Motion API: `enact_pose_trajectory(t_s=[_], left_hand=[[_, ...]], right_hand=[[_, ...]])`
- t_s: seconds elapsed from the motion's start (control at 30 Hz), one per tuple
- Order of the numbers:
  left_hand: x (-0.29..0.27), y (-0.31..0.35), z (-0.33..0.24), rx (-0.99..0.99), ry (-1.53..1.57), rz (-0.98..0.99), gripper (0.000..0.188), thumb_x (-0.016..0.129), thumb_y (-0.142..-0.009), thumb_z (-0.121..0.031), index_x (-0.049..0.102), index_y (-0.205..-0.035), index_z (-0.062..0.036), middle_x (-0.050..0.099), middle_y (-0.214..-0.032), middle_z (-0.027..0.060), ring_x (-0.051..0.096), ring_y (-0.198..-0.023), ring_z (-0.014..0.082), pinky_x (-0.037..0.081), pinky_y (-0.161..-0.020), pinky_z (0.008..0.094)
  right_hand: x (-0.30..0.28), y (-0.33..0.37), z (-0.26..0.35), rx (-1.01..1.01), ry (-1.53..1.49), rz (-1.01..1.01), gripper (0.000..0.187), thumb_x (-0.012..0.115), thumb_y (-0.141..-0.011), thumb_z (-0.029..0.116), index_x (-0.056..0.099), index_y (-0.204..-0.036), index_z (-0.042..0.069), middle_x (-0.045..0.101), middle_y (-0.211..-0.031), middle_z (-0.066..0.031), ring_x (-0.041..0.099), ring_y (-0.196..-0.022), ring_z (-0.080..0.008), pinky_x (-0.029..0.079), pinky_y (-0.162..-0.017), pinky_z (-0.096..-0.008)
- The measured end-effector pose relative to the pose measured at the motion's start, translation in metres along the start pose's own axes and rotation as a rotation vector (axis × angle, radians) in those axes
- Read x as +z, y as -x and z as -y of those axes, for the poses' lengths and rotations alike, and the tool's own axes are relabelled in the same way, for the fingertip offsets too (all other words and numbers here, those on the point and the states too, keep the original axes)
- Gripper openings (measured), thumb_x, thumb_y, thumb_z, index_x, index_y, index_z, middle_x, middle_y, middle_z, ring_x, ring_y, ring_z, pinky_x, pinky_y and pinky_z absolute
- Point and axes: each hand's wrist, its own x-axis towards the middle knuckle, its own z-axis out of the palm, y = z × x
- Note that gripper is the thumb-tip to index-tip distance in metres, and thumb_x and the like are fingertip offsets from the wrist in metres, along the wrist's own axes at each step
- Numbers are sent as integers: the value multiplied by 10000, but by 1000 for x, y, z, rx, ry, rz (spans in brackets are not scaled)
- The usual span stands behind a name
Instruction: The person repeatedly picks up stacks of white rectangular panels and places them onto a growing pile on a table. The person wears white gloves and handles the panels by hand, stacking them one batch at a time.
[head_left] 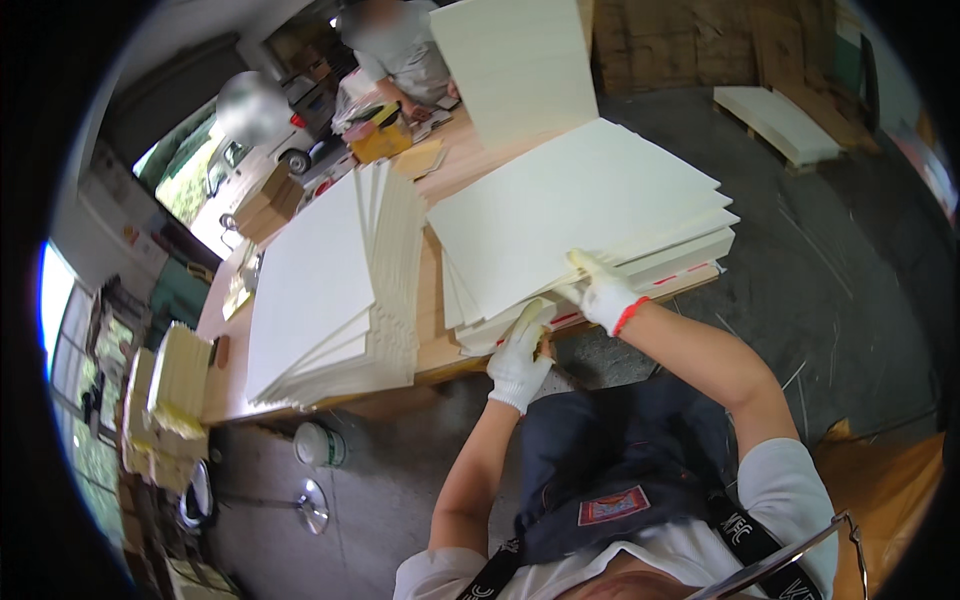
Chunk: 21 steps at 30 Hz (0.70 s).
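Note:
A stack of large white boards [580, 215] lies on the wooden table in front of me, its sheets slightly fanned. Both my hands wear white knit gloves and are at the near edge of this stack. My right hand [604, 294], with a red cuff, pinches the edge of the upper boards, thumb on top. Left of it, my left hand [522, 358] grips the same near edge around the corner side; its fingertips are partly hidden. Another stack of white boards [310, 290] stands to the left, with uneven layers.
A tall white panel [518, 70] stands upright at the table's far side. A co-worker [410, 70] sits beyond, near a yellow box [380, 138]. Cream bundles [180, 380] stand at the left, a white bucket [318, 445] on the floor, and a board-topped pallet [780, 122] far right.

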Motion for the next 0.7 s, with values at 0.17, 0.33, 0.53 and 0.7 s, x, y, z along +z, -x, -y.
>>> enact_pose_trajectory(t_s=[0.17,0.33,0.53,0.7], left_hand=[[34,45,47,-457,997,-36,408,634,-1005,-295,620,-1344,-69,662,-1260,124,667,-1104,278,531,-950,403],[-14,59,15,-607,2417,156,728,365,-1035,-591,369,-1539,-65,419,-1577,174,433,-1414,408,373,-1173,486],[-49,36,-8,-851,1614,142,393,675,-921,-80,579,-1289,18,678,-1182,127,656,-1094,258,524,-975,387],[-107,-3,-69,-578,1294,151,380,742,-872,-131,639,-1193,44,692,-1080,85,634,-952,168,506,-848,316]], right_hand=[[-21,50,47,-36,235,3,340,712,-929,156,603,-1230,43,671,-1201,-102,664,-1105,-254,586,-953,-463],[-66,164,92,-76,497,-115,366,741,-886,236,655,-1187,47,721,-1073,-66,712,-972,-189,605,-808,-353],[-145,190,88,-58,516,159,244,689,-900,238,690,-1029,30,718,-904,-53,689,-789,-156,541,-627,-298],[-166,185,59,-385,421,80,459,691,-908,184,589,-1307,-19,664,-1237,-106,641,-1138,-214,519,-958,-360]])
